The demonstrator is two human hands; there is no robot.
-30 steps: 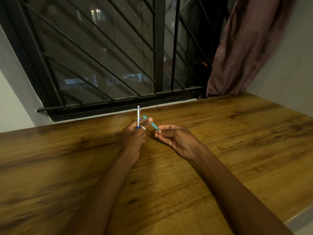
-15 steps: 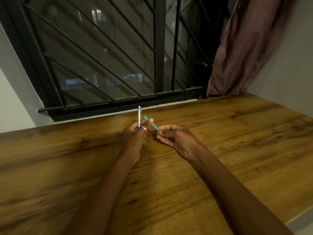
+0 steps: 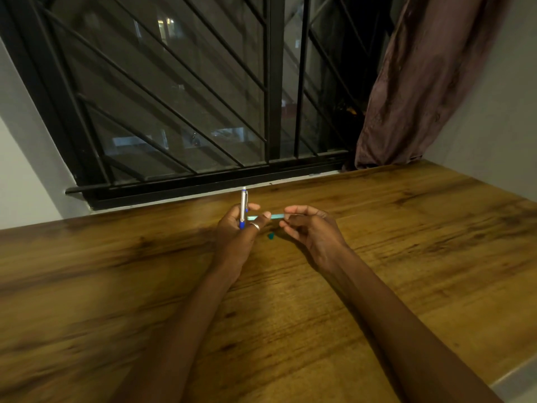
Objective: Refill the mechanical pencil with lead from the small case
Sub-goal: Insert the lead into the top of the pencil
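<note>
My left hand (image 3: 236,231) grips a silver and blue mechanical pencil (image 3: 243,207) upright above the wooden table (image 3: 377,257). A thin teal lead case (image 3: 276,216) lies level between both hands. My right hand (image 3: 308,228) pinches its right end, and the left thumb and a finger touch its left end. A small teal cap (image 3: 271,235) lies on the table just below the case, between the two hands. A ring shows on a finger of the left hand.
A barred black window frame (image 3: 203,184) runs along the table's far edge. A brown curtain (image 3: 421,82) hangs at the back right, next to a pale wall. The table's near right corner (image 3: 511,382) ends at a light edge.
The teal case swung from a slant to level and now spans both hands. The small teal cap now lies on the table below it. The pencil stayed upright.
</note>
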